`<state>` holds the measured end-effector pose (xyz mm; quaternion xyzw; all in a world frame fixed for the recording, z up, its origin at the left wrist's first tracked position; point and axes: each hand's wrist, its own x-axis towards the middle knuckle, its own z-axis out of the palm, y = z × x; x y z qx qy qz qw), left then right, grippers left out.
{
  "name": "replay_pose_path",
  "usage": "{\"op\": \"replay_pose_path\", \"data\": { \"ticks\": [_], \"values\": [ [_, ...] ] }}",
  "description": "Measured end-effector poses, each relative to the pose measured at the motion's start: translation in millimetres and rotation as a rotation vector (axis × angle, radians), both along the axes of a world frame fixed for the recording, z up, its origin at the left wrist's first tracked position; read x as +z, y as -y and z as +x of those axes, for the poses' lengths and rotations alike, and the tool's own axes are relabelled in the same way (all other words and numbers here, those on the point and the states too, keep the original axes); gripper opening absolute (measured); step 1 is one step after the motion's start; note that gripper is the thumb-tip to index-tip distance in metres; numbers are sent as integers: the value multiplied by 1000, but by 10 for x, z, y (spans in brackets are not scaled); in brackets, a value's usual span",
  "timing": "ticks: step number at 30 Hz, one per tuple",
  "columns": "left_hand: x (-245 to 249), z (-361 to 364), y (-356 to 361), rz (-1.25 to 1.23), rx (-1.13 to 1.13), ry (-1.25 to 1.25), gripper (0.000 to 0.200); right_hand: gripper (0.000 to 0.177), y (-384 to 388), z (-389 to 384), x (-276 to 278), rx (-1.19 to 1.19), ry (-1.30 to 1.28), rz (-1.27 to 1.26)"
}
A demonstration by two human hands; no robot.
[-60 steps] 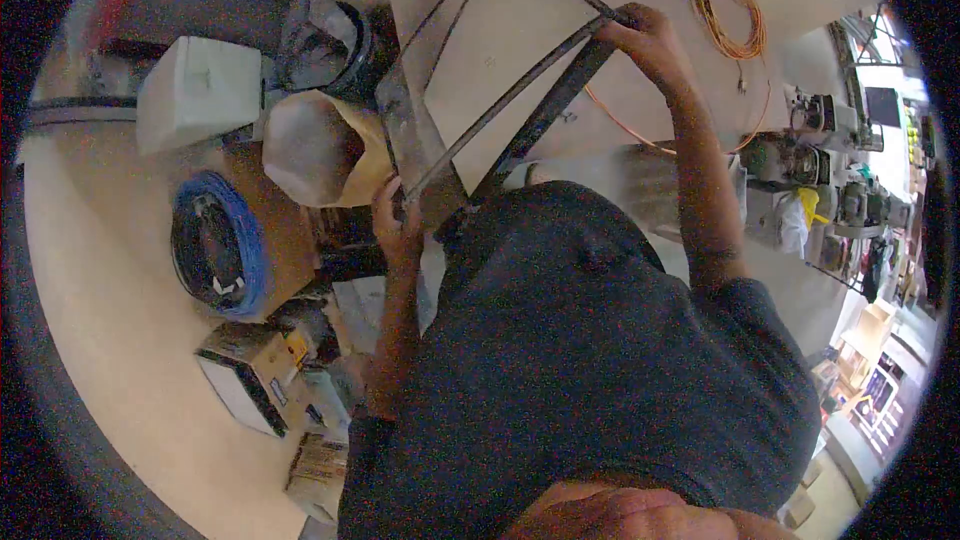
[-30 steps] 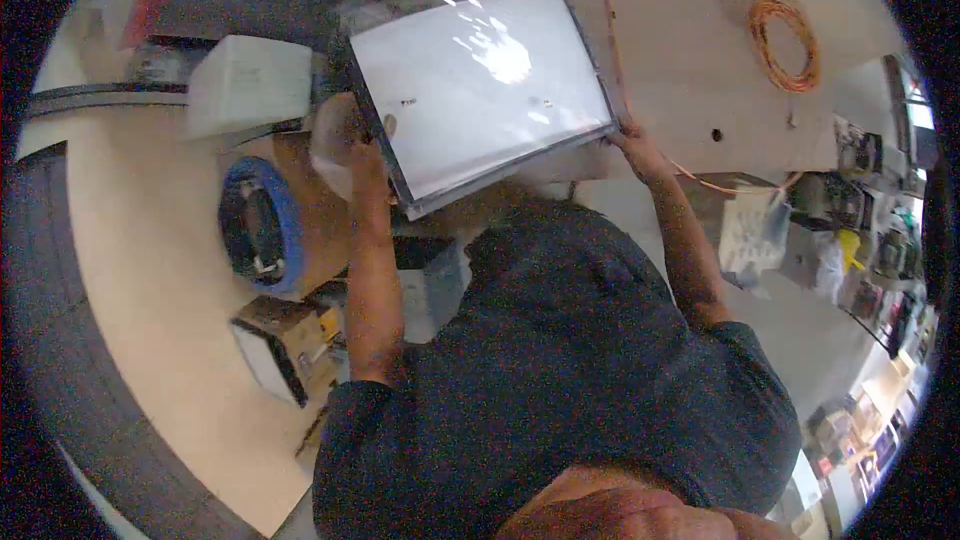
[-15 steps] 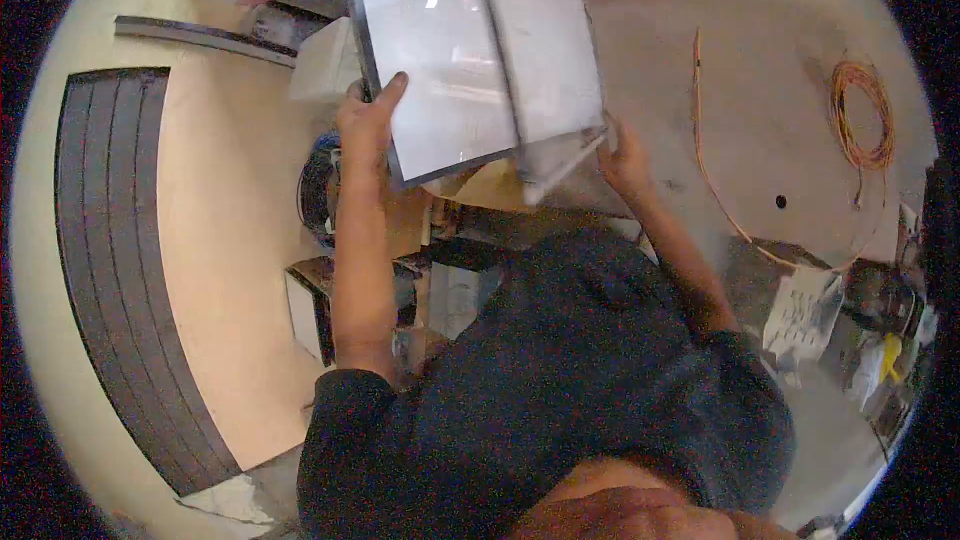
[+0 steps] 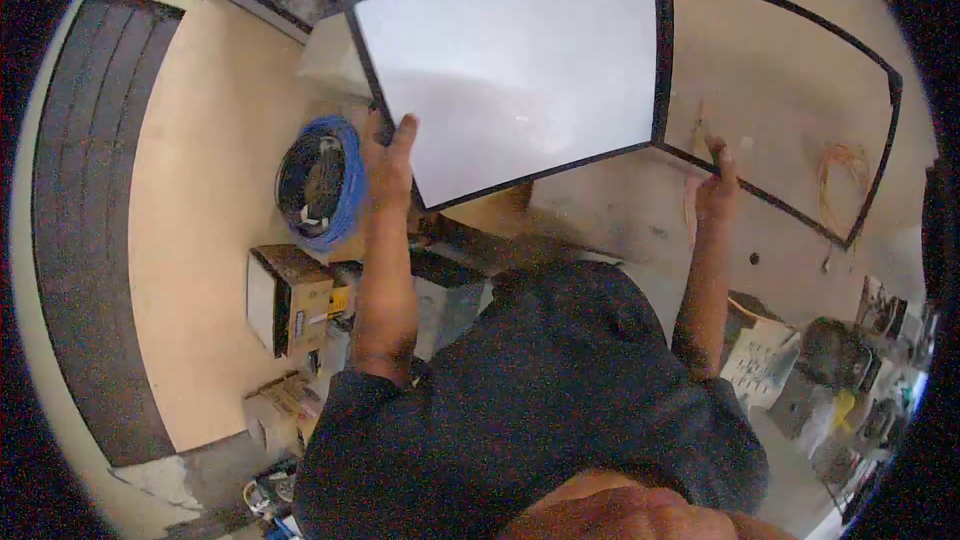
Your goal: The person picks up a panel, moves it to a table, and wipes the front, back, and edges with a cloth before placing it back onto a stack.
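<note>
A black-edged two-part panel is spread out in front of me, its white half [image 4: 520, 80] on the left and a see-through half [image 4: 785, 90] angled off to the right. A black strip [image 4: 663, 55] joins the two halves. My left hand [image 4: 392, 160] grips the lower left edge of the white half, thumb on its face. My right hand [image 4: 717, 190] is closed round the bottom edge of the see-through half, with fingers partly hidden. Through that half, the surface behind and a coil of orange cable [image 4: 843, 175] are visible.
A coil of blue cable [image 4: 345, 185] lies left of my left arm. Below it stands an open cardboard box [image 4: 300, 300]. Dark grooved boards [image 4: 90, 230] run along the far left beside a pale board [image 4: 200, 230]. A printed sheet [image 4: 757, 355] and clutter lie at lower right.
The see-through half has swung out to the right from over the white half. My right hand has moved right with it, while my left hand keeps its hold on the white half.
</note>
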<state>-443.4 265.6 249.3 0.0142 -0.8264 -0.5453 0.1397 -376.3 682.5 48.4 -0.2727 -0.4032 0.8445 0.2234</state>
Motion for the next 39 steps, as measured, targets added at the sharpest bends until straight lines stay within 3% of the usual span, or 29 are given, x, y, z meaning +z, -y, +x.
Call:
{"op": "replay_pose_path", "data": {
  "ticks": [2, 4, 5, 8, 9, 12, 15, 18, 21, 23, 28, 31, 35, 39],
  "values": [
    [-249, -120, 186, -114, 23, -110, 42, 32, -158, 106, 116, -30, -128, -91],
    [-491, -42, 254, 31, 100, 21, 43, 32, -72, 97, 537, -160, -185, -154],
    [-850, -50, 439, -498, 140, -10, 43, 33, -62, 92, 728, -269, -258, -235],
    [-2377, -454, 861, -947, 69, -139, 39, 32, -329, 172, 920, -253, -239, -122],
    [-2493, -376, 677, -786, 50, -87, 39, 32, -374, 186, 1032, -247, -235, -84],
    [-2365, -111, -92, -5, 47, 155, 39, 26, -269, 85, 1454, -429, -353, 120],
    [-2447, -169, -548, 252, 102, 234, 40, 22, -271, 187, 1625, -310, -424, 86],
    [-2515, -379, -846, 387, 175, 276, 40, 20, -74, 254, 1866, -267, -380, 96],
    [-2569, -571, -1087, 521, 152, 372, 41, 20, 114, 363, 2004, -39, -278, -22],
    [-2574, -572, -1284, 611, 86, 468, 42, 22, 242, 393, 2135, 56, -226, 97],
    [-2487, -421, -1502, 761, -26, 618, 43, 26, 186, 177, 2172, 57, 12, 115],
    [-2445, -261, -1300, 784, -37, 549, 44, 29, 314, 242, 2006, 120, 61, 146],
    [-2175, -306, -998, 766, -41, 268, 46, 34, 451, 250, 2048, 151, 111, 226],
    [-1445, -369, -718, 857, -259, 78, 46, 39, 338, 237, 1783, 93, 137, 219]
  ]
}}
